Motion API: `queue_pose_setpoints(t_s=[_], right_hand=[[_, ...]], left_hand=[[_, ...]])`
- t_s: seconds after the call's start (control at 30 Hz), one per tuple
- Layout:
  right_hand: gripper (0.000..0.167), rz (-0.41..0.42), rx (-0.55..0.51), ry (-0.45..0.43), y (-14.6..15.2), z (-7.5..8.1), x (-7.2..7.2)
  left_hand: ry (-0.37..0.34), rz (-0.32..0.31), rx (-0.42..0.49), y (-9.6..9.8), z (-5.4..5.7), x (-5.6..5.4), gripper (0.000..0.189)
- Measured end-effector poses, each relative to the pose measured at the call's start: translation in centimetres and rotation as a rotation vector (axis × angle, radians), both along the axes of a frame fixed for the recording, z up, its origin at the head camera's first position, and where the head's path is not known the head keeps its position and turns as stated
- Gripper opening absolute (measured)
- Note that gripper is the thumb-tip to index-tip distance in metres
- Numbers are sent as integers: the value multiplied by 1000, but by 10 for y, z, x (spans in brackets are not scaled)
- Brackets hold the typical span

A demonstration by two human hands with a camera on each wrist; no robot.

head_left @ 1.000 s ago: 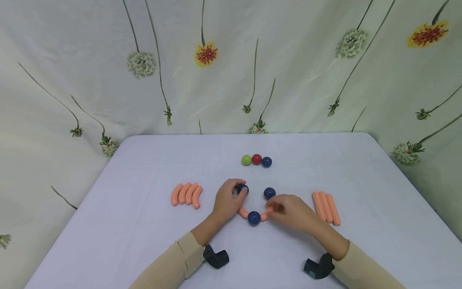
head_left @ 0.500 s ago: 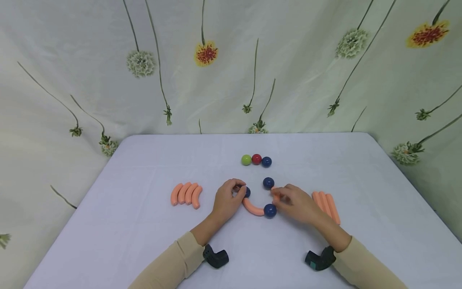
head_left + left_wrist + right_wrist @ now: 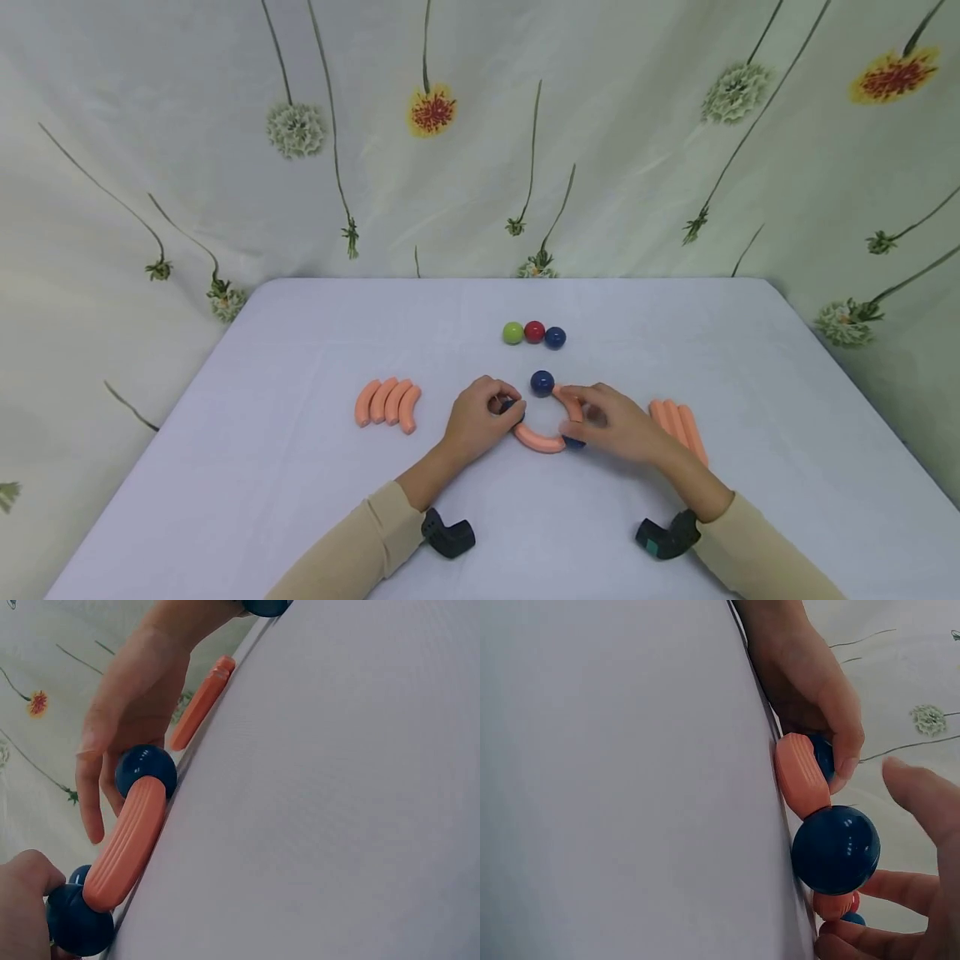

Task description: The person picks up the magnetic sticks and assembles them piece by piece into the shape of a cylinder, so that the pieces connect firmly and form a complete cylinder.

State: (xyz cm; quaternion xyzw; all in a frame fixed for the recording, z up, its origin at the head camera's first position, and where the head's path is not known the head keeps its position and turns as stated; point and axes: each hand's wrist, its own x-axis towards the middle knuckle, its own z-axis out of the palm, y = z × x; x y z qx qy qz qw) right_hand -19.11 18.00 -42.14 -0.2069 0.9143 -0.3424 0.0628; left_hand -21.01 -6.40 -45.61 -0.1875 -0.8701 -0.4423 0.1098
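Observation:
My left hand (image 3: 480, 417) grips a blue ball (image 3: 512, 411) between thumb and fingers. A curved orange rod (image 3: 538, 440) joins that ball to a second blue ball (image 3: 836, 850) beside my right hand (image 3: 618, 425). From there another curved orange rod (image 3: 572, 405) runs up to a third blue ball (image 3: 542, 383), so the pieces form an open arc. The right hand's fingers touch the second rod. Its thumb overlaps the second ball in the head view but stands apart from it in the right wrist view.
Several curved orange rods (image 3: 387, 402) lie side by side at left. Straight orange rods (image 3: 679, 429) lie at right, partly behind the right arm. Farther back sit a green ball (image 3: 513, 332), a red ball (image 3: 535, 332) and a blue ball (image 3: 555, 337) on the white tablecloth (image 3: 330, 500).
The middle ball has moved right and the third ball slightly up and left, widening the arc. My right hand has shifted up and right along it. The left hand still holds its ball.

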Motion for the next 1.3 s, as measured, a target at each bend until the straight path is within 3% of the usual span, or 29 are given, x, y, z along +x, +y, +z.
queue_pose_setpoints(t_s=[0.1,0.2,0.4,0.57,0.77,1.3], right_hand=[[74,-1,8,2,0,-1,1],[76,-18,16,23,0,-2,0],[57,-80,-26,50,2,-7,-4],[43,-93,-103,67,3,-10,-7],[37,-90,-158,46,5,-14,-7],[33,-42,-252,61,4,-20,-4]], left_hand=[[-2,-4,0,0,-1,0,8],[-12,-14,12,-1,-1,0,16],[-77,-90,66,-2,1,0,14],[-88,-117,45,-2,1,0,10],[-51,-111,1,-2,0,0,15],[-48,-75,-41,-2,1,1,25]])
